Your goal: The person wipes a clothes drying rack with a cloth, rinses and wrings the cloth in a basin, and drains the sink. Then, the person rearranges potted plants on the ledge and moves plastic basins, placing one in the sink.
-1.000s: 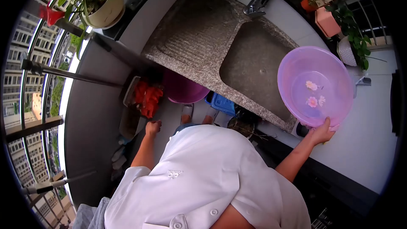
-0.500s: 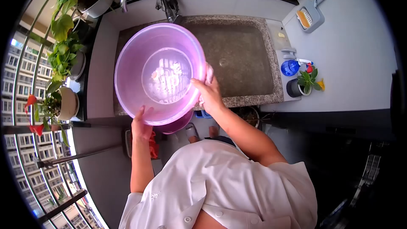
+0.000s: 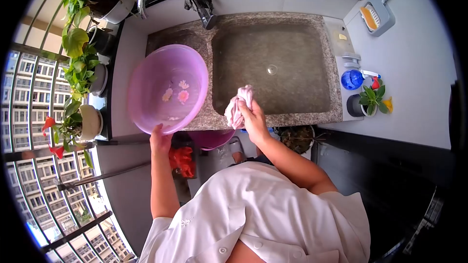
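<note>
Balcony railing [image 3: 78, 231] is running along nine o'clock, and a wide stone sink [image 3: 333, 83] is filling the middle, toward twelve o'clock. Near its front edge, the right hand [image 3: 256, 122] is clasping a bunched pink cloth [image 3: 240, 109], with the thumb pressing on top. This cloth is looking soft, light and limp; whether it is wet, I cannot tell. Its loose folds are probably slipping out easily, so the thick middle is seeming the best place to take it.

Between nine and ten o'clock from the cloth, the purple basin [image 3: 141, 83] is lying over the left part of the sink. The left hand [image 3: 160, 139] is gripping its rim at six o'clock. As thin plastic, the basin is likely being light, a little flexible, and slippery if wet. For a steadier hold, the rim at three and nine o'clock is offering good places. Inside it some flower shapes [image 3: 183, 98] are showing, printed or loose, I cannot tell.

Farther out, the faucet [image 3: 208, 19] is standing toward eleven o'clock, and a blue spray bottle [image 3: 351, 79] toward two.
</note>
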Available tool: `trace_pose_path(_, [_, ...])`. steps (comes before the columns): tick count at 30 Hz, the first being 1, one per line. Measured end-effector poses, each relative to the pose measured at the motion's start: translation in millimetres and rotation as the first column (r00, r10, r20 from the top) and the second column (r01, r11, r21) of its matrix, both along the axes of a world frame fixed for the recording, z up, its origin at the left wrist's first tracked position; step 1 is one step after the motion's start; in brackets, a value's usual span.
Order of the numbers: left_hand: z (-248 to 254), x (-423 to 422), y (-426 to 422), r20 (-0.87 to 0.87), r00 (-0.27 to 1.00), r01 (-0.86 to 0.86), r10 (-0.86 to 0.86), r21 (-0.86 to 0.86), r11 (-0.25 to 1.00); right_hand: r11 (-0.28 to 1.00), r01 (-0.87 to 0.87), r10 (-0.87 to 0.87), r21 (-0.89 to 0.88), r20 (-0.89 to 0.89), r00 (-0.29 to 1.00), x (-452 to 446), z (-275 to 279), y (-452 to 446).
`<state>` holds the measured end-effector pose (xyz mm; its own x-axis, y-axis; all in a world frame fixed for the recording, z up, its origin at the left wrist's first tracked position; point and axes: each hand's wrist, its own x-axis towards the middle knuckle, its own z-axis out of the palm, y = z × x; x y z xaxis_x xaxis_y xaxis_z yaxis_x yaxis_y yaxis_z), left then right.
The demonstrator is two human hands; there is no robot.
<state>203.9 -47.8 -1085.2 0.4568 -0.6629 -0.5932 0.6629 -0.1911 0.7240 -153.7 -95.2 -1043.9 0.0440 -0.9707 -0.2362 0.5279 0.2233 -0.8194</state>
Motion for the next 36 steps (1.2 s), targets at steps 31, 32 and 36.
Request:
trace_pose_path(31, [13.3,-34.2,-10.4,0.079,0.997,-0.025,0.023,0.029,0.999,0.766,-0.629,0.450,-0.131,-0.590,0.670,18.7,-20.0,-85.9])
trace_pose_path(32, [18.8,-41.9,-12.5,0.053,0.991,-0.123,0.121,0.029,0.992,0.849,-0.512,0.284,-0.132,-0.703,0.652,-0.6,-33.7,-102.2])
trace_pose_path(36, [-29.0,-48.4,5.2,0.312,0.929,-0.266,0.199,0.189,0.945,0.978,-0.204,0.080,0.053,-0.989,0.124,-112.8,-165.5,-172.4])
